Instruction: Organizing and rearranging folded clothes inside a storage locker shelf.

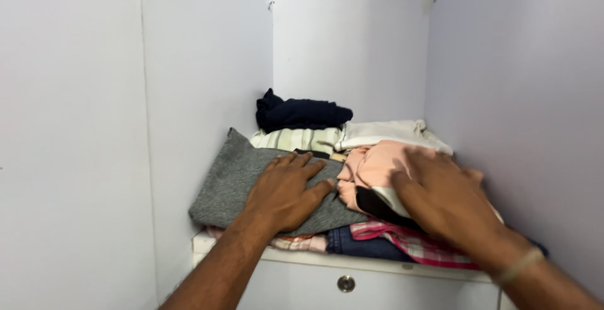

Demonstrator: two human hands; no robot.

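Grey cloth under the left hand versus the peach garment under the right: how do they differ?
The grey cloth is plain, folded flat and smooth; the peach garment is bunched, with a dark and white part showing. The left hand lies flat on the grey; the right hand is blurred. Both top the pile.

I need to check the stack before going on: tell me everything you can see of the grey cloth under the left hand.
The grey cloth is a folded piece of heathered, knit-looking fabric, plain and without visible print. It lies flat on top of the left side of the clothes pile on the white shelf, its far corner tipped up against the left wall. The left hand rests palm down on its right part, fingers spread. Its right edge meets the peach garment; striped fabric lies behind it.
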